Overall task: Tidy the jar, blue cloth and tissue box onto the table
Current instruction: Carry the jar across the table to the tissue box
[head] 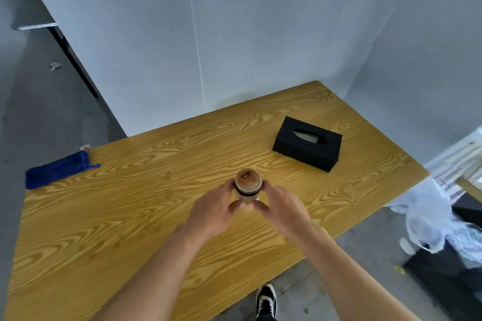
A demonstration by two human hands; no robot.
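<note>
A small glass jar (247, 185) with a wooden lid and a dark band stands upright near the middle of the wooden table (130, 216). My left hand (216, 210) wraps its left side and my right hand (280, 207) its right side, fingers curled around the glass. A black tissue box (307, 144) rests flat at the table's back right, a tissue showing in its slot. The blue cloth (58, 170) lies folded at the table's far left edge, partly hanging past it.
White panel walls (234, 47) close off the table's back and right sides. Crumpled clear plastic bags (438, 219) and a dark box sit on the floor to the right. My shoe (266, 300) shows below the table's front edge.
</note>
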